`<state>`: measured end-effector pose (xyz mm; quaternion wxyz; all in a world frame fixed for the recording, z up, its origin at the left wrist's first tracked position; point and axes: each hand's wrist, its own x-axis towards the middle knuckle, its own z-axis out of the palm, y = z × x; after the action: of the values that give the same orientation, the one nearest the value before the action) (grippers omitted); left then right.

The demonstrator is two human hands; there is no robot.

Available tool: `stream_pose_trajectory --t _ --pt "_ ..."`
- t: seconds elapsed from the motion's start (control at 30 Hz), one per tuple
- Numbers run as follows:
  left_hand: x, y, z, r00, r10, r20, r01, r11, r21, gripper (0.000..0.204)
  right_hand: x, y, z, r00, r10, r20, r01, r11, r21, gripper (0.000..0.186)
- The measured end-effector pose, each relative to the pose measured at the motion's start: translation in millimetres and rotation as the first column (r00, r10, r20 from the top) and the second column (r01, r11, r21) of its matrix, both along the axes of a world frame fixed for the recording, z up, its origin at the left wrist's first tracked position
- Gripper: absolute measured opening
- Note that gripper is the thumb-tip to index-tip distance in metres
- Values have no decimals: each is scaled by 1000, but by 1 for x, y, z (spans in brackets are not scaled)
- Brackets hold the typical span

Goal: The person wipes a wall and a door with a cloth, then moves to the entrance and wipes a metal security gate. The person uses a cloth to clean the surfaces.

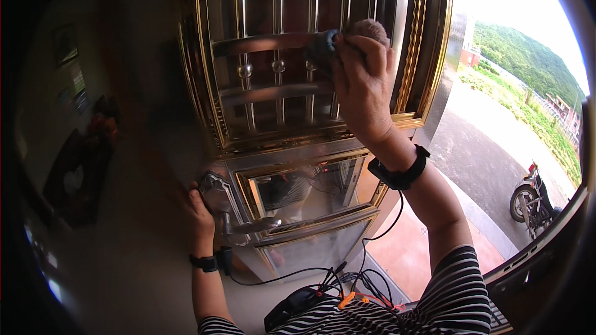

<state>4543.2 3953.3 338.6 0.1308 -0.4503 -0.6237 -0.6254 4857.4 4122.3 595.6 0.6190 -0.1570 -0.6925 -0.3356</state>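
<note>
In front of me stands a metal door (pixel 292 158) with gold-coloured mouldings and a grille of upright bars carrying round knobs. My right hand (pixel 366 80) is raised to the grille's upper right, its fingers closed round a fluffy cloth (pixel 370 28). Brownish pile bulges above the knuckles, and a blue-grey part presses near a curved crossbar (pixel 273 43). Lower down, my left hand (pixel 200 220) grips the door's left edge beside the silver lever handle (pixel 251 226). Its thumb shows; the other fingers are mostly hidden in shadow.
Black wristbands sit on both wrists, and cables (pixel 366 279) trail across my striped shirt. Outside on the right, a motorcycle (pixel 531 201) is parked on a grey road (pixel 475 142). Dark furniture (pixel 77 177) stands indoors to the left. Pink tiles (pixel 403 254) border the doorway.
</note>
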Motion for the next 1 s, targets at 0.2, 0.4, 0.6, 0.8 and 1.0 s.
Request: stream_pose_trajectory --t 0.2,0.4,0.6,0.8,1.0 --pt "4 2 6 971 173 -163 -159 983 95 64 -88 -38 11 964 153 216 -170 983 63 34" --pt "1 2 6 969 161 -189 -147 986 83 63 -95 -47 20 957 106 271 -131 988 77 41" --pt "5 -2 7 994 42 -102 -39 999 31 63 2 -9 20 983 -122 139 125 992 -11 39" --pt "9 2 9 972 157 -177 -141 985 99 61 74 23 57 981 -39 -192 43 999 15 26" --pt "4 6 6 971 160 -177 -140 983 121 63 57 34 142 935 122 -334 -98 991 90 23"
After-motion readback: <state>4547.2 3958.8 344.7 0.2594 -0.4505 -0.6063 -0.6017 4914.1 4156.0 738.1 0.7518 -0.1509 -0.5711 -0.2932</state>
